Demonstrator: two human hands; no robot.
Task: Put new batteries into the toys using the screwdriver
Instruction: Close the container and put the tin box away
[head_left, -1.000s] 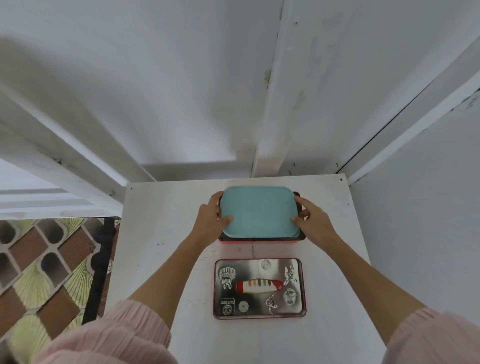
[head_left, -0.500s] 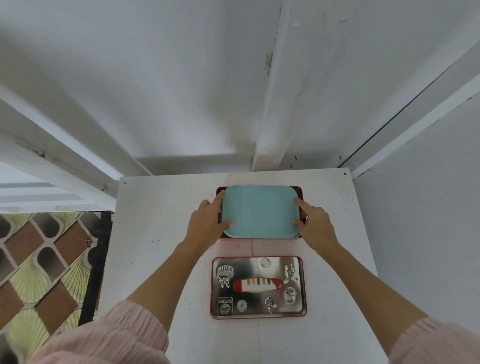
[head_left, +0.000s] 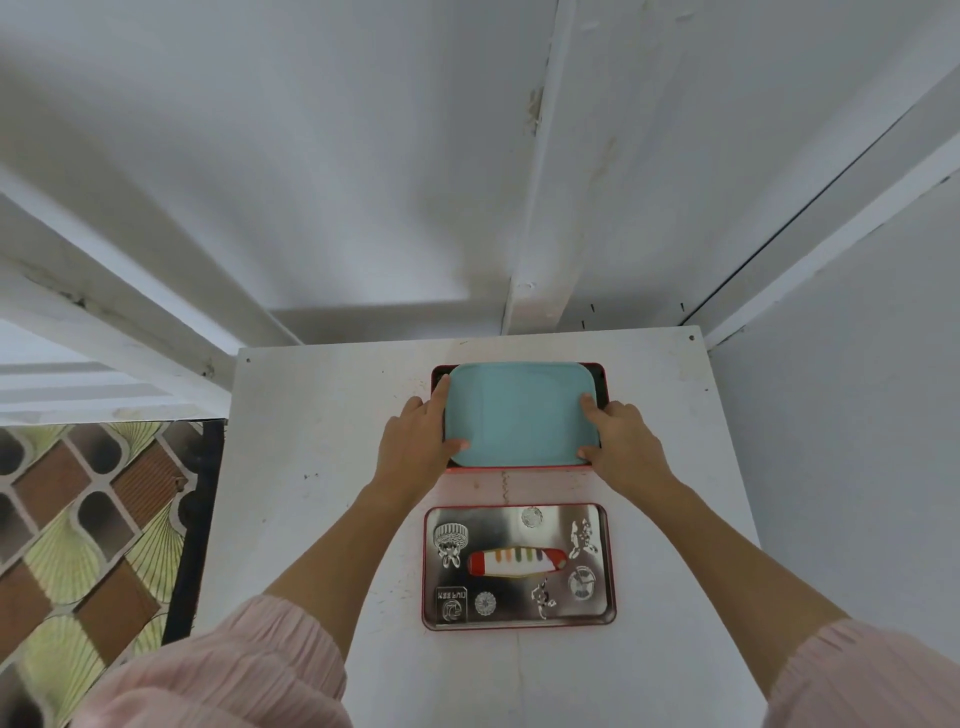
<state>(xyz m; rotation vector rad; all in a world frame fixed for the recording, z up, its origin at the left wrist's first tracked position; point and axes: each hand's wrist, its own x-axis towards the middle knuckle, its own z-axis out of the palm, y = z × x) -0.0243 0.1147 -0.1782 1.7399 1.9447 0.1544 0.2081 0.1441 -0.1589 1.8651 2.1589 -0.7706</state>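
Lowering the teal tray into the red box, L hand & R hand clamp its side edges w/ thumbs on top, tray now sunk lower vs a sec ago; lid lies just nearside of the grip, toys, batteries & screwdriver not visible, so battery work hasn't begun.

Both arms are stretched forward over the bench toward its far edge, bare from the wrist to pink sleeves gathered near the elbows. The left hand is held with its fingers pointing away along the left side of a teal tray and its thumb laid across the near-left corner. The right hand is set likewise at the right side, forefinger on the rim and thumb curled at the near-right corner.
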